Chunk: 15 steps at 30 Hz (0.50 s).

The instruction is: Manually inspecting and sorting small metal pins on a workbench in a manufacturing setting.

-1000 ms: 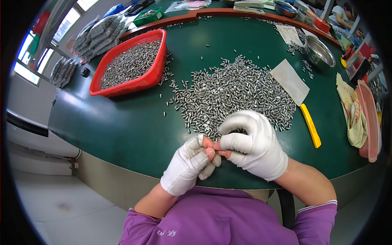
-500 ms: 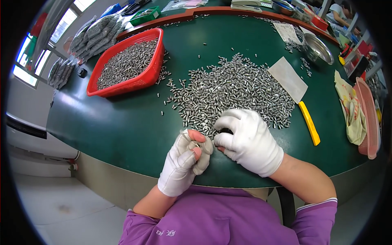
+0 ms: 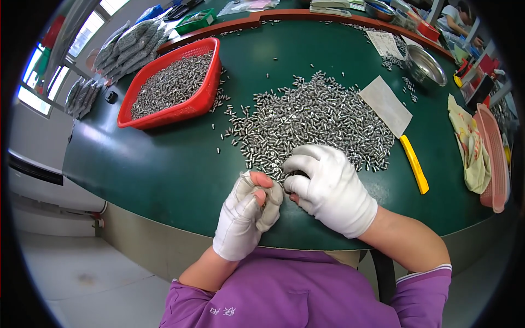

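A wide heap of small silvery metal fittings spreads over the green table. At its near edge my left hand wears a white glove with bare thumb and forefinger tips. Its fingers are curled in and pressed together, and what they hold is hidden. Close beside it on the right, my right hand, also in a white glove, bends over the heap's near edge. Its fingers are curled toward the thumb, with their tips among the fittings. Whatever lies between them is too small and covered to name.
A red plastic basket full of similar fittings stands at the left. A scraper's pale flat blade and yellow handle lie right of the heap. Farther right are a steel bowl, a cloth and a pink basket.
Both hands have shifted slightly left. The right fingers have closed in a little at the heap's edge, and the left thumb and forefinger have moved slightly.
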### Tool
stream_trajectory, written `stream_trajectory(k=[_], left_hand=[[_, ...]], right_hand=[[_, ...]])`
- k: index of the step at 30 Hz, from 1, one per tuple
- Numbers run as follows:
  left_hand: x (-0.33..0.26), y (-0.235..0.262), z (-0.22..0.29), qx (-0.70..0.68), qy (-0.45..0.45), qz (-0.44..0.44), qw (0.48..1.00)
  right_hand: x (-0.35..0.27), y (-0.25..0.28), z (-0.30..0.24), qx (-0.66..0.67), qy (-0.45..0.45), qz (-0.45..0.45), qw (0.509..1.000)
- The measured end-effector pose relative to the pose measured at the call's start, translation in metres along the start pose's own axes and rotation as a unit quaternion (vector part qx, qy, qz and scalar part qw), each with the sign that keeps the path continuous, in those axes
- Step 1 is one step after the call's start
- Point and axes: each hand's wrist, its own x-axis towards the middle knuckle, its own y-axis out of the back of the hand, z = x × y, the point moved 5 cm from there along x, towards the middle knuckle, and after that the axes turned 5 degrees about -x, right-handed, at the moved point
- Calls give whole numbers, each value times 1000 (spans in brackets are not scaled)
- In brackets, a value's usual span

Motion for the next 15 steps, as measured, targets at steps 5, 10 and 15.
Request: stream_trajectory(k=[5,10,15], left_hand=[[1,1,-1,-5,-4,-11,1000],[-1,5,-1,6,30,-26,999],[0,4,-1,2,23,-15,1000]], right_hand=[[-3,2,2,-7,-22,1,1000],[-1,2,3,-20,-21,5,1000],[-2,0,2,-25,30,-9,999]])
